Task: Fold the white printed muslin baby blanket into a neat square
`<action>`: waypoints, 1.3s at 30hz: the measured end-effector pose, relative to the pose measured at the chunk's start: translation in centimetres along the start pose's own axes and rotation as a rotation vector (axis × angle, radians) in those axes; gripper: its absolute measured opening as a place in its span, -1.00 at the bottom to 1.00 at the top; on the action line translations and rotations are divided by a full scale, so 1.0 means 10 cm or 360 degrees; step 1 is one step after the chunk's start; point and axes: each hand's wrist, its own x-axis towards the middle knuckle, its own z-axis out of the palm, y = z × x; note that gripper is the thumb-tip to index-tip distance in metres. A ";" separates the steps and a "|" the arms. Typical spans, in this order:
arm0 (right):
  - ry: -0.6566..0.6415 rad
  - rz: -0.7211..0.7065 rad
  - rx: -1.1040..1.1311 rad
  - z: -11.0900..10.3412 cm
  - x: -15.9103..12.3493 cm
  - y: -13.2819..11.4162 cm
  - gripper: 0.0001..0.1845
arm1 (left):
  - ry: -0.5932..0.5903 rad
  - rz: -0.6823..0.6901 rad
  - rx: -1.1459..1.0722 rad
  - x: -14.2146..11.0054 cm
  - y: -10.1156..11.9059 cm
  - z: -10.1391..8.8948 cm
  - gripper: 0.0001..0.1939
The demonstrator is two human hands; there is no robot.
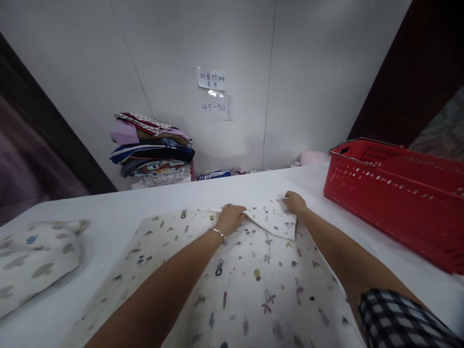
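A white cloth (239, 285) printed with small plants and figures lies spread over the white table and runs out of view toward me. At its far edge my left hand (231, 218), with a bracelet at the wrist, is closed on the fabric. My right hand (295, 202) pinches the cloth's far right corner. Between the two hands a flap of the far edge is turned over toward me, its lower edge hanging in a shallow curve. The fingertips of both hands are partly hidden.
A red plastic basket (384, 188) stands at the right on the table (108, 205). At the left lies another white cloth (43, 256) with grey shapes. Folded fabrics (155, 145) are piled beyond the far edge, against the wall. Paper signs (216, 107) hang above.
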 end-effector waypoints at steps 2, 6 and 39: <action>0.0027 0.0020 0.0045 0.03 0.01 0.00 -0.76 | -0.0006 -0.0041 0.0023 0.08 0.01 0.02 -0.74; 0.0096 0.0013 0.0138 0.07 0.05 0.01 -0.78 | -0.0043 -0.0117 0.0075 0.18 0.00 0.03 -0.72; -0.0035 0.0158 0.0683 -0.01 -0.29 0.18 -0.73 | -0.0252 -0.0517 0.0219 0.07 -0.51 -0.32 -0.48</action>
